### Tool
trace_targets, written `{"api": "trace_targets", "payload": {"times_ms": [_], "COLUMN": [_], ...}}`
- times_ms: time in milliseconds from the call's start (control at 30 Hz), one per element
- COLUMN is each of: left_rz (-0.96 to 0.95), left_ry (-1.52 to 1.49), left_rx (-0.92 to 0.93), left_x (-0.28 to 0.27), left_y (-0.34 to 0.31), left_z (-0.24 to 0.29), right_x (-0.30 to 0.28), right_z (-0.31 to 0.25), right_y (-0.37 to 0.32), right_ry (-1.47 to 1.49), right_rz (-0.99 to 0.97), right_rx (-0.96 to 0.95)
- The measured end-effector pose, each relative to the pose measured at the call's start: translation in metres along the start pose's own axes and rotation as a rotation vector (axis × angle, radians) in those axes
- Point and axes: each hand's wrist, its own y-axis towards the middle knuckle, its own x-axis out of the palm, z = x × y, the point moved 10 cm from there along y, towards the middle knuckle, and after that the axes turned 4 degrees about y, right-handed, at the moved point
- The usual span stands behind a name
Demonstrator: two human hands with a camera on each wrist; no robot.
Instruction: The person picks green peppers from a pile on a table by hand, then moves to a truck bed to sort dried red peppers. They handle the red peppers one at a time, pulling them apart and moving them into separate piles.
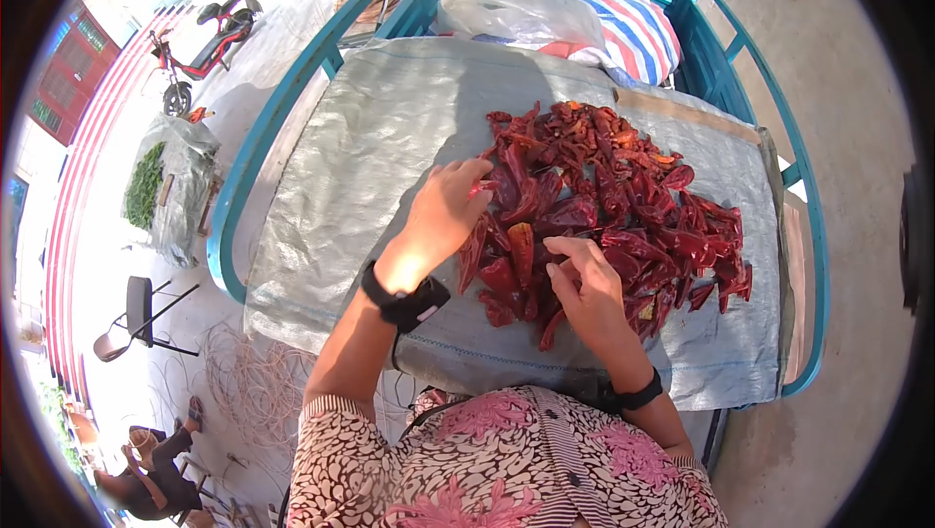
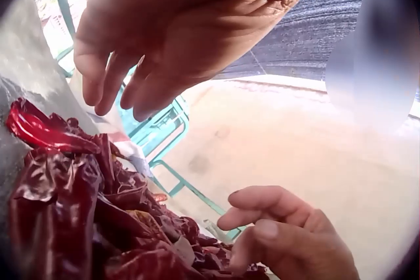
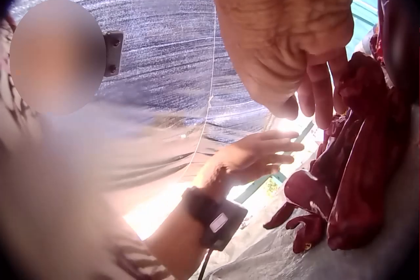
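A heap of dark red dried peppers (image 1: 623, 226) lies on a grey woven sheet (image 1: 341, 158). The left hand (image 1: 448, 208) hovers at the heap's left edge, fingers relaxed; in the left wrist view this hand (image 2: 170, 37) is above the peppers (image 2: 59, 208) with nothing in its fingers. Over the near side of the heap is the right hand (image 1: 589, 289), its fingers loosely bent. The right wrist view shows the right hand (image 3: 295, 50) with fingertips close to peppers (image 3: 361, 175); whether they touch cannot be told.
Blue rails (image 1: 282, 129) frame the cart bed on both sides. A striped sack (image 1: 638, 31) and a clear plastic bag (image 1: 516, 14) lie at its far end. To the left are a red scooter (image 1: 209, 51), a folding chair (image 1: 141, 312) and a seated person (image 1: 161, 474).
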Motion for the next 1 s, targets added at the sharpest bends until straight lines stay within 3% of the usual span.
{"api": "trace_targets", "payload": {"times_ms": [200, 267, 400, 600, 633, 733, 833, 933, 1000], "left_rz": [-0.091, -0.026, -0.034, 0.162, 0.232, 0.217, -0.016, -0.013, -0.013], "left_ry": [0.018, 0.065, 0.069, -0.012, 0.068, -0.197, -0.515, -0.48, -0.271], "left_rx": [-0.096, -0.065, -0.123, -0.186, -0.095, -0.166, -0.357, -0.16, -0.069], "left_x": [0.06, 0.061, 0.043, -0.015, -0.027, -0.039, -0.025, -0.006, 0.015], "left_y": [0.042, 0.042, 0.034, 0.003, -0.001, -0.012, -0.019, -0.003, 0.014], "left_z": [-0.025, -0.025, -0.014, -0.004, 0.003, 0.0, 0.017, 0.023, 0.009], "right_x": [0.002, -0.001, -0.007, -0.006, -0.005, -0.003, -0.004, -0.008, -0.011], "right_z": [-0.003, 0.001, 0.006, 0.009, 0.01, 0.01, 0.008, 0.003, 0.002], "right_y": [-0.003, -0.003, -0.004, -0.001, 0.0, 0.002, 0.005, 0.008, 0.009], "right_ry": [-0.047, -0.034, 0.001, 0.013, 0.014, 0.013, -0.002, -0.012, 0.013], "right_rz": [-0.021, -0.006, 0.013, 0.024, 0.019, 0.008, 0.014, 0.039, 0.065], "right_rx": [-0.012, -0.003, 0.039, 0.021, 0.028, 0.038, 0.027, 0.023, 0.029]}}
